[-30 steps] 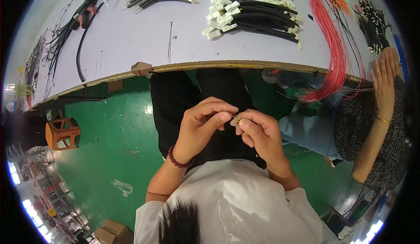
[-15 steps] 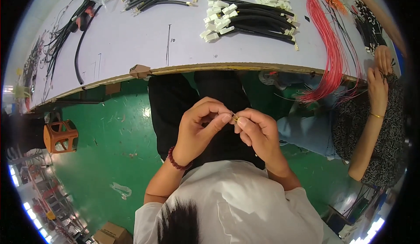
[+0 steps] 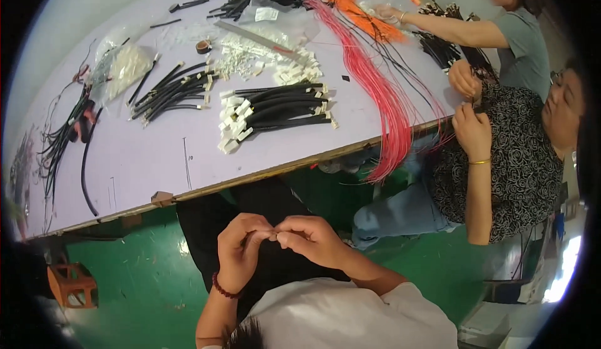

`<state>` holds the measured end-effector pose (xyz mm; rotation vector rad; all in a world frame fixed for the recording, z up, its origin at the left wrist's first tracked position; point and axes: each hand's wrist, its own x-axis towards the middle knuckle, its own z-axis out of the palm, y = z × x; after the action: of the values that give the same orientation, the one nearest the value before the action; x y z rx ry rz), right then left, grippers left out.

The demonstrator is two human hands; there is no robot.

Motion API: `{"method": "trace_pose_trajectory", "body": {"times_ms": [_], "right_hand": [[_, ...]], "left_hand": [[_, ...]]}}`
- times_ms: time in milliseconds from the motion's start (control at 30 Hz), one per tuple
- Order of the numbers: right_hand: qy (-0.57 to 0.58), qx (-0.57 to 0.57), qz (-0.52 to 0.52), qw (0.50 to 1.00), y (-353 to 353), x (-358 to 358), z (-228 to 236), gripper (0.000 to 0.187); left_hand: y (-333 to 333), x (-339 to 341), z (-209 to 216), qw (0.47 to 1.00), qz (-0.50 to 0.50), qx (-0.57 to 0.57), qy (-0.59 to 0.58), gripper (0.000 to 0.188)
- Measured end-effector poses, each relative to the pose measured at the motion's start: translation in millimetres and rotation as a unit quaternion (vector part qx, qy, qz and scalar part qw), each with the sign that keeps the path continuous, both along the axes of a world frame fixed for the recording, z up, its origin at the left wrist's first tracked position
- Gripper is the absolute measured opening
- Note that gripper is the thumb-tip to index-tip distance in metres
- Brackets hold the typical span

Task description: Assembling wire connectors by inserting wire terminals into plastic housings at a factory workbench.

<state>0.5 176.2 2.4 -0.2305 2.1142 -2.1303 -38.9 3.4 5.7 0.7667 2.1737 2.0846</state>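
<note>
My left hand [image 3: 241, 247], with a dark red bead bracelet [image 3: 225, 287] at the wrist, is closed in a pinch above my lap. Its fingertips meet those of my right hand [image 3: 311, 242], closed likewise. Whatever lies between them is too small and too covered to name. Beyond the table edge, nearest to my hands, lies a stack of thick black cables [image 3: 285, 108]. White connectors [image 3: 236, 120] cap their left ends. Left of it is a looser bundle of black cables [image 3: 172, 92].
Pink wires [image 3: 379, 108] hang over the table's [image 3: 147, 180] front edge, with orange wires [image 3: 357, 14] behind. White connectors [image 3: 241, 55] lie piled by a plastic bag. A seated co-worker [image 3: 501, 155] is close on my right, another person [image 3: 523, 45] beyond. An orange-brown stool [image 3: 73, 284] stands left.
The view has tilted up and turned right, showing more table and the co-workers. My hands stay together at the fingertips; the small yellowish piece glimpsed between them before is now hidden.
</note>
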Motion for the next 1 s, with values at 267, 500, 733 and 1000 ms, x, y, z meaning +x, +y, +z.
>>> {"method": "trace_pose_trajectory", "body": {"times_ms": [267,500,733,1000], "right_hand": [[0.107,0.079,-0.088,0.987,-13.6,3.3,8.5,0.012],[0.158,0.119,-0.106,0.974,-14.3,-1.7,14.9,0.009],[0.044,-0.074,-0.137,0.987,-14.0,-2.9,13.2,0.004],[0.049,-0.071,-0.12,0.989,-17.2,-5.1,4.5,0.005]], "left_hand": [[1.7,5.1,-0.3,0.998,0.046,0.038,0.015,0.011],[1.6,1.7,2.6,0.997,0.072,0.037,-0.005,0.012],[10.4,-3.2,4.3,0.975,0.028,0.164,-0.15,0.018],[-0.4,-1.2,-1.7,0.967,0.0,0.152,-0.203,0.016]]}}
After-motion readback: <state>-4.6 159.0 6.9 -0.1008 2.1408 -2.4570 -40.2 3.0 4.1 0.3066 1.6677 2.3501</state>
